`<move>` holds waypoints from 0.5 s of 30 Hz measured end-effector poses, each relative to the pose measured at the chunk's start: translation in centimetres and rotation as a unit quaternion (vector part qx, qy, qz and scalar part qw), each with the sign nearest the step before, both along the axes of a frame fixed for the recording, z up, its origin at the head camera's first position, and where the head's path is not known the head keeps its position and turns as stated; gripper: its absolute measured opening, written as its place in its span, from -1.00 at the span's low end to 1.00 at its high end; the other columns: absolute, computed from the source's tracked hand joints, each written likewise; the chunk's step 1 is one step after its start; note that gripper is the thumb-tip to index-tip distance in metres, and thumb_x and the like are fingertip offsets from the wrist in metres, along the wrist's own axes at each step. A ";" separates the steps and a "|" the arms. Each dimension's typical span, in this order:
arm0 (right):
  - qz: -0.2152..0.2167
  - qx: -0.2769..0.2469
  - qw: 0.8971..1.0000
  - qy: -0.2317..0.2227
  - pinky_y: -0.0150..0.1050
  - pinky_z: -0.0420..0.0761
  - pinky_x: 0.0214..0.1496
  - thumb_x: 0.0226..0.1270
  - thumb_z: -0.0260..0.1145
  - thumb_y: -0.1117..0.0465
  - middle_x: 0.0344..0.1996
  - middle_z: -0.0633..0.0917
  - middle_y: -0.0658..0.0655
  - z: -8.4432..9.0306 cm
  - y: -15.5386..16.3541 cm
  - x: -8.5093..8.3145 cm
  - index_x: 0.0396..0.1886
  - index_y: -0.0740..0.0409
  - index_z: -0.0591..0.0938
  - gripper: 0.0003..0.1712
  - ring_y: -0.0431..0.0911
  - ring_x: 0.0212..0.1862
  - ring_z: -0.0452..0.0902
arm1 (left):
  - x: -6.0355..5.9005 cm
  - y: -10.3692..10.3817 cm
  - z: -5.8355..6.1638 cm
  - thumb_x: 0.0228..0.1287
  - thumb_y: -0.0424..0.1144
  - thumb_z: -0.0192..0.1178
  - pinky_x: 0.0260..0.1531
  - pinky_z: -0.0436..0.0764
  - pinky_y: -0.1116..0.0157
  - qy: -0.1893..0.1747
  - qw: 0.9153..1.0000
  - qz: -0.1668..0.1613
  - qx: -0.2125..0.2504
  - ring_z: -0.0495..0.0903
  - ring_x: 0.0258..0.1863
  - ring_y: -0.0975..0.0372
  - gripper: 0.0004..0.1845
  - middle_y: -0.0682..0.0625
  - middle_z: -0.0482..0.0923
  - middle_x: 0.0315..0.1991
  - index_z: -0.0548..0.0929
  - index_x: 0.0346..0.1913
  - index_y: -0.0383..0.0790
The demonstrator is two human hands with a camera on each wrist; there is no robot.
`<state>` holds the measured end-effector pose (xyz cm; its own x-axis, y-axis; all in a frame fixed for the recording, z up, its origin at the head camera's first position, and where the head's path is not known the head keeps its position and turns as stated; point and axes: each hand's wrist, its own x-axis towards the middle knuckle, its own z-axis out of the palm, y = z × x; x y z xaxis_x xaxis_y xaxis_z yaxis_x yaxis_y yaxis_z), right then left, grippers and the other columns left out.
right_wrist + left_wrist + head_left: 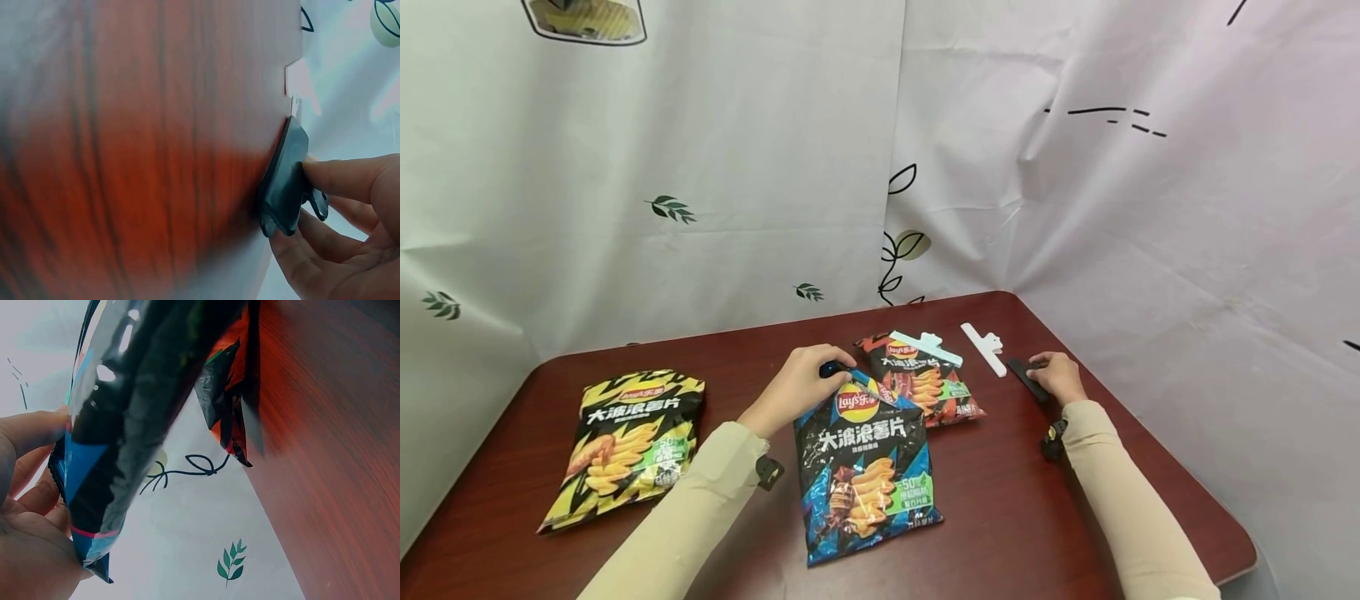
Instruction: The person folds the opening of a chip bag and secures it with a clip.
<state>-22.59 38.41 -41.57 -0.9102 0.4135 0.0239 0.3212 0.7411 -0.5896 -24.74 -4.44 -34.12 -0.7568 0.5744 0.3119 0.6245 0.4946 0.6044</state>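
My left hand [808,382] pinches the top edge of a blue-and-black potato chip bag [868,475], which stands out large in the left wrist view as a puffed bag [119,437] with its folded top between thumb and fingers. Over by the table's right side, my right hand [1060,379] holds a black bag clip [1026,380]. In the right wrist view the thumb and fingers are on the handle side of this clip [286,181], its long bar close over the tabletop.
Behind the blue bag lies a red chip bag [925,392] with a white clip [928,347] across its top. Another white clip [984,348] sits beside it. A yellow chip bag [628,442] is at left on the brown table [1000,500]. Printed cloth [760,167] hangs behind.
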 end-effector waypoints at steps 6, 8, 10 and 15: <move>0.014 0.010 1.000 0.006 0.07 0.52 0.01 0.34 0.19 0.27 0.04 0.58 0.49 0.5 0.1 0.3 0.00 0.39 0.63 -0.67 0.30 0.02 0.51 | 0.1 -0.1 0.0 0.29 -0.29 0.25 -0.18 0.64 0.22 0.000 1.000 -0.002 0.002 0.61 -0.18 0.18 -0.80 -0.06 0.64 -0.04 0.69 -0.05 -0.18; 0.021 0.011 1.000 0.000 0.08 0.51 0.04 0.36 0.18 0.26 0.07 0.56 0.49 0.6 0.2 0.4 0.02 0.38 0.63 -0.66 0.32 0.06 0.49 | 0.1 -0.1 0.0 0.29 -0.29 0.25 -0.18 0.65 0.22 0.000 1.000 -0.002 0.002 0.61 -0.17 0.18 -0.80 -0.06 0.64 -0.04 0.69 -0.05 -0.19; 0.030 0.012 0.999 -0.005 0.08 0.50 0.06 0.37 0.17 0.25 0.08 0.56 0.49 0.7 0.3 0.6 0.03 0.38 0.63 -0.65 0.32 0.08 0.48 | 0.1 -0.1 -0.1 0.28 -0.29 0.25 -0.16 0.65 0.20 0.002 1.000 -0.002 0.000 0.60 -0.15 0.17 -0.79 -0.07 0.64 -0.04 0.69 -0.05 -0.20; 0.051 -0.005 0.998 -0.028 -0.01 0.59 -0.03 0.39 0.15 0.25 0.04 0.58 0.51 1.2 0.6 1.0 0.08 0.46 0.58 -0.60 0.25 -0.03 0.59 | 0.1 0.0 -0.1 0.28 -0.28 0.25 -0.13 0.65 0.18 0.002 1.000 0.000 -0.003 0.60 -0.12 0.15 -0.79 -0.07 0.64 -0.04 0.69 -0.04 -0.22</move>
